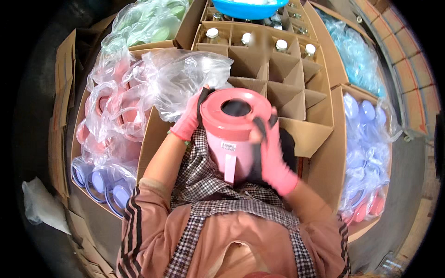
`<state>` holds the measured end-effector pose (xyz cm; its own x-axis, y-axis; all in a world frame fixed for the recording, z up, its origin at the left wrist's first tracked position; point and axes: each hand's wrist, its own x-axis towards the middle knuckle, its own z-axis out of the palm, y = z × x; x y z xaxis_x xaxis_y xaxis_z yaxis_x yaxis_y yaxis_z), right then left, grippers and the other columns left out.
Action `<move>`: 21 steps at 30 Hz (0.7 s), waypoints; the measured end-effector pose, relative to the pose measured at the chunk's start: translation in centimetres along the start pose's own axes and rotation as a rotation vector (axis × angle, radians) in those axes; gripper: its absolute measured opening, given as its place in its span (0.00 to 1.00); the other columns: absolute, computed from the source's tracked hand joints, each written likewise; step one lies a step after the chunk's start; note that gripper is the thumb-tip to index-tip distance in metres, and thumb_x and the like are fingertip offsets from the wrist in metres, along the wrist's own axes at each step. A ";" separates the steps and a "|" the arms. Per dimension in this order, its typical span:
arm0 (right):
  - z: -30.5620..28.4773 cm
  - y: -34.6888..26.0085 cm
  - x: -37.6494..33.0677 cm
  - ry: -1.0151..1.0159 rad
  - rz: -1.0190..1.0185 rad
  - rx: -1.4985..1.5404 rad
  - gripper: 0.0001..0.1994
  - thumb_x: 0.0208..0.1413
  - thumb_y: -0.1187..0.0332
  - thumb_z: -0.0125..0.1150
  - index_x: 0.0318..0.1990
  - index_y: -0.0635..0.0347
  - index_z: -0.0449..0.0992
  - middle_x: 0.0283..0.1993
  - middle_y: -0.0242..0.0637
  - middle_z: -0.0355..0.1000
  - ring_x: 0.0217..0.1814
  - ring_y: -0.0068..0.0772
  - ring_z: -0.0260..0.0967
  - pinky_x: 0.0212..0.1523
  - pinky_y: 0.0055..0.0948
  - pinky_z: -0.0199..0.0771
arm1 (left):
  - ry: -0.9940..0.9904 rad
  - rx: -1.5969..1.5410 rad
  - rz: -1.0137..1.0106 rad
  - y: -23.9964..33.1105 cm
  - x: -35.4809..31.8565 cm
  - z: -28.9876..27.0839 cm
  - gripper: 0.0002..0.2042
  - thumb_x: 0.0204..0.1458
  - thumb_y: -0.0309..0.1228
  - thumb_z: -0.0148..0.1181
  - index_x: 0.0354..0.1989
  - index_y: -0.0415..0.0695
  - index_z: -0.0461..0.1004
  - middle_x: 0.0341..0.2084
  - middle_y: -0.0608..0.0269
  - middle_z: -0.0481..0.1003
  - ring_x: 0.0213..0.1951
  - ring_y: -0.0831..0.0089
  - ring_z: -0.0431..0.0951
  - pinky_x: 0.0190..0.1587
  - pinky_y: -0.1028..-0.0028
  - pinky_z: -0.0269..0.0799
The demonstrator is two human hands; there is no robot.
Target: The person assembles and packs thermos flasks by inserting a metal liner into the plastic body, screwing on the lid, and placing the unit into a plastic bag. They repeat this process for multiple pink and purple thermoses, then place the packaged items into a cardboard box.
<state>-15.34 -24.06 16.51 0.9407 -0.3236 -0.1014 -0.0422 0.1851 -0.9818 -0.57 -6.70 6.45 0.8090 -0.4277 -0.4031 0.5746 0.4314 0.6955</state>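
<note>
At the centre of the frame a pink jug (pixel 230 143) with a darker pink lid (pixel 235 111) is held against the person's checked apron. The left hand (pixel 189 119) (gloved pink) has its fingers clasped on the lid's left edge; the right hand (pixel 273 155) grips the jug's right side, blurred, hiding that wall. Behind, a divided carton (pixel 296 88) shows capped jars (pixel 212 33), partly cut off by a blue basin (pixel 248 8) at the top.

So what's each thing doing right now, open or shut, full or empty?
Pink jug: upright, lid on, held in both hands.
Left hand: gloved, gripping the jug.
Right hand: gloved, gripping the jug.
Divided box: open, back cells hold bottles, front cells empty.
Bags: crumpled, holding lids.
</note>
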 end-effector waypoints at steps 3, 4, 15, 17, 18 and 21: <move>-2.9 0.9 3.0 0.025 -0.092 0.026 0.20 0.54 0.61 0.46 0.51 0.60 0.59 0.43 0.35 0.60 0.46 0.27 0.56 0.49 0.28 0.56 | 0.283 0.404 0.443 0.6 -2.9 3.8 0.16 0.53 0.35 0.41 0.44 0.36 0.65 0.39 0.58 0.68 0.38 0.69 0.68 0.42 0.73 0.63; -4.0 0.1 5.0 0.046 -0.003 0.260 0.21 0.53 0.56 0.48 0.50 0.61 0.60 0.38 0.33 0.61 0.42 0.24 0.57 0.45 0.26 0.60 | 0.417 0.186 0.513 -0.4 -4.3 6.0 0.15 0.53 0.33 0.41 0.45 0.37 0.65 0.40 0.57 0.68 0.40 0.70 0.67 0.44 0.73 0.62; -3.4 -0.1 1.7 -0.125 -0.077 -0.274 0.18 0.49 0.74 0.50 0.49 0.68 0.60 0.49 0.45 0.59 0.53 0.36 0.56 0.53 0.29 0.54 | -0.394 0.041 0.108 1.1 -5.8 5.3 0.24 0.54 0.41 0.43 0.55 0.37 0.56 0.49 0.54 0.63 0.50 0.70 0.64 0.54 0.72 0.57; -1.9 -5.4 2.3 -0.409 -0.579 -1.056 0.17 0.42 0.73 0.55 0.43 0.64 0.64 0.44 0.46 0.62 0.48 0.45 0.59 0.48 0.33 0.59 | -0.354 0.087 0.240 -1.1 -5.9 4.7 0.26 0.53 0.44 0.44 0.55 0.37 0.55 0.50 0.55 0.61 0.51 0.70 0.62 0.55 0.72 0.55; -1.5 -7.5 2.5 -0.615 -0.590 -1.274 0.17 0.40 0.72 0.56 0.41 0.63 0.65 0.42 0.45 0.63 0.45 0.47 0.60 0.46 0.34 0.61 | -0.362 0.237 0.314 -1.2 -7.0 6.0 0.26 0.53 0.45 0.43 0.54 0.37 0.56 0.50 0.55 0.61 0.52 0.70 0.60 0.55 0.72 0.54; -1.0 -8.0 3.1 -1.170 -0.585 -1.326 0.12 0.41 0.67 0.58 0.31 0.63 0.67 0.36 0.43 0.66 0.38 0.43 0.64 0.39 0.34 0.65 | -0.402 0.252 0.387 -1.2 -9.2 7.0 0.26 0.53 0.45 0.43 0.54 0.36 0.57 0.50 0.56 0.61 0.53 0.70 0.59 0.56 0.73 0.51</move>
<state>-12.38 -27.51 23.93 0.6310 0.7583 -0.1640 0.6716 -0.6397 -0.3737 -9.54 -8.85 13.50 0.8151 -0.5648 0.1292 0.1613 0.4353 0.8857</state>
